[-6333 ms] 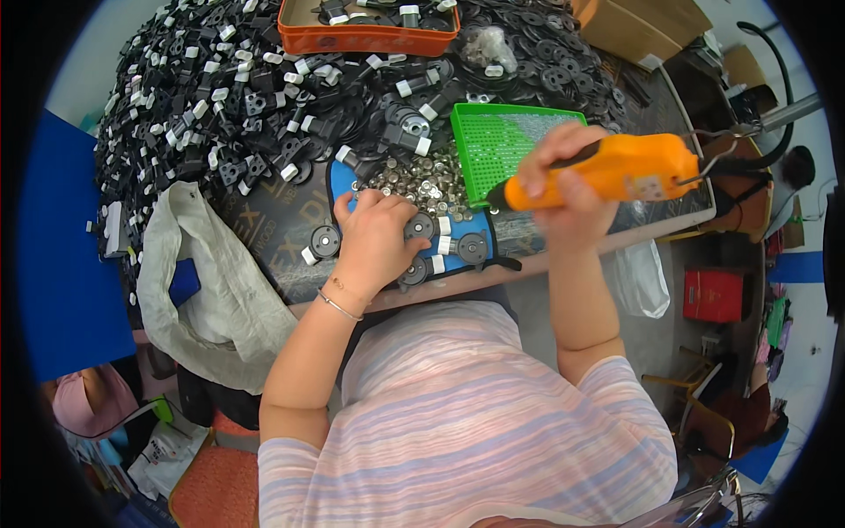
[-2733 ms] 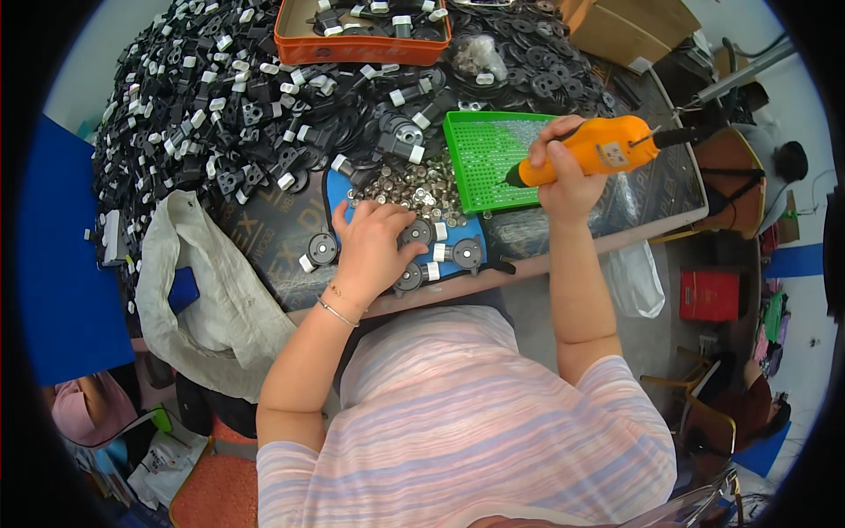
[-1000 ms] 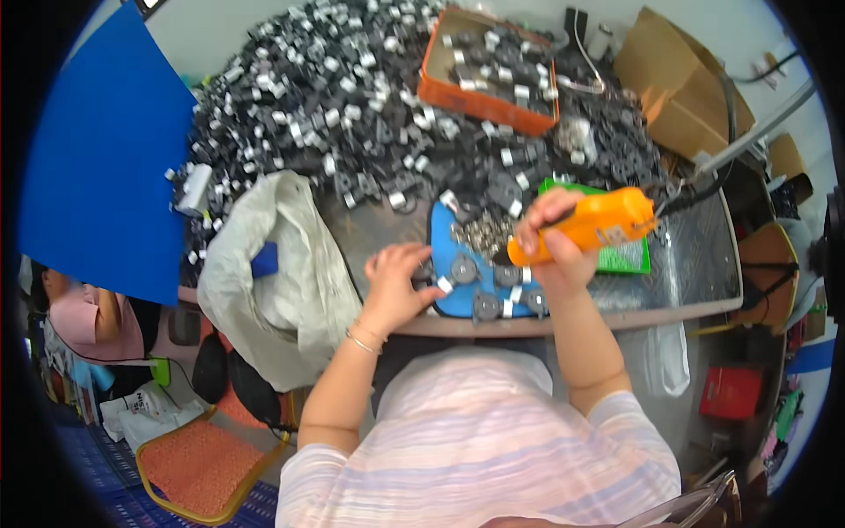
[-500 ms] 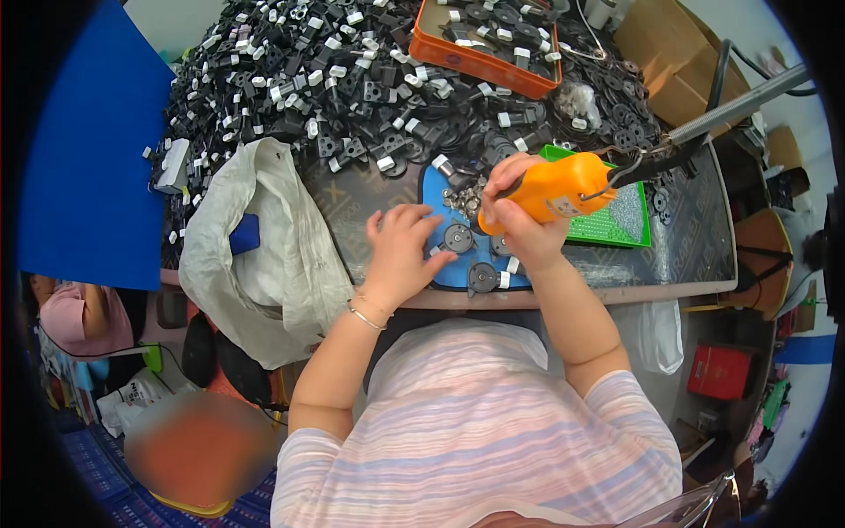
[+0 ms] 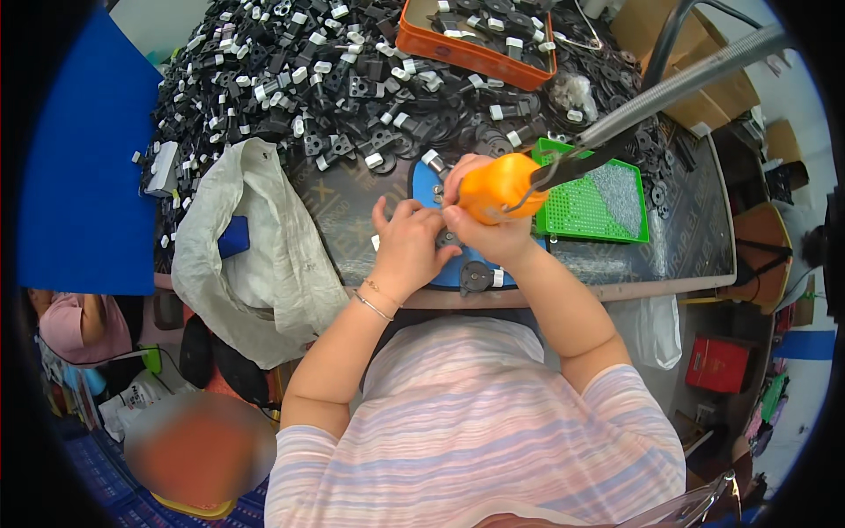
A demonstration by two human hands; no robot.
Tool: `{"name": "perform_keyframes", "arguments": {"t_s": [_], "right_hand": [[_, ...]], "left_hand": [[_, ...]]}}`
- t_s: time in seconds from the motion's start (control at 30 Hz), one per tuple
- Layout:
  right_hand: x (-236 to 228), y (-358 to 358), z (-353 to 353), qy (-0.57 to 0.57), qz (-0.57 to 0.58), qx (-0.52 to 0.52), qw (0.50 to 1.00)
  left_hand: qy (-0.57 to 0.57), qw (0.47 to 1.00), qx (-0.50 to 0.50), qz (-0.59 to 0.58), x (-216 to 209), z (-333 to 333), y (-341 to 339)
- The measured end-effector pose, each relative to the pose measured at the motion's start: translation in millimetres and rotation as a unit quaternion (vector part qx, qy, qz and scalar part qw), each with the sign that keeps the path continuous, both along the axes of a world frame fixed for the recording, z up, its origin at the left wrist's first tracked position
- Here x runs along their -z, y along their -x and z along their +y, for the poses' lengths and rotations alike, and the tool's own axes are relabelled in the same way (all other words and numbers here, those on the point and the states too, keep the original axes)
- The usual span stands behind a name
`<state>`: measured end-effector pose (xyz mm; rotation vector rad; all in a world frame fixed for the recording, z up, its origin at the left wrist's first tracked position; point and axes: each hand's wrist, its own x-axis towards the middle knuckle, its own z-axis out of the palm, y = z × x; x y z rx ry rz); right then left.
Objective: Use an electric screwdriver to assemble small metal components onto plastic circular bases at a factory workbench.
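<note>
My right hand [image 5: 495, 231] grips an orange electric screwdriver [image 5: 500, 187] held upright over a blue fixture plate [image 5: 451, 273] at the bench's near edge. A cable and a grey arm run from the screwdriver up to the right. My left hand [image 5: 407, 245] rests on the plate just left of the tool, fingers pressing on a small part under its tip; that part is mostly hidden. A black round part with a white piece [image 5: 477, 276] sits on the plate's near end.
A big heap of black and white plastic parts [image 5: 326, 79] covers the far bench. An orange tray [image 5: 475, 40] of parts stands behind, a green tray [image 5: 598, 202] of screws to the right. A grey-white bag [image 5: 255, 255] hangs at the left edge. Another person [image 5: 75, 321] sits at lower left.
My right hand has carried the screwdriver from over the green tray back to the blue plate and stood it upright. My left hand has stayed on the plate. The head view has shifted.
</note>
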<state>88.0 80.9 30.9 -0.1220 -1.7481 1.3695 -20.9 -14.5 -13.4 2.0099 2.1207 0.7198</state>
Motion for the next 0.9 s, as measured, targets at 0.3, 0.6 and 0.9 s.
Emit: {"name": "perform_keyframes", "arguments": {"t_s": [0.3,0.6,0.9], "right_hand": [[0.9,-4.1,12.2,0.091,0.034,-0.069,0.993],[-32.4,-102.0,49.5,0.081,0.149,0.160,0.972],[7.0,-136.1,61.8,0.107,0.139,0.285,0.942]], "left_hand": [[0.013,1.000,0.008,-0.021,-4.8,2.2,-2.8],[0.004,1.000,-0.010,0.004,1.9,-3.8,-2.8],[-0.009,1.000,0.020,-0.002,4.4,3.8,-18.7]]}}
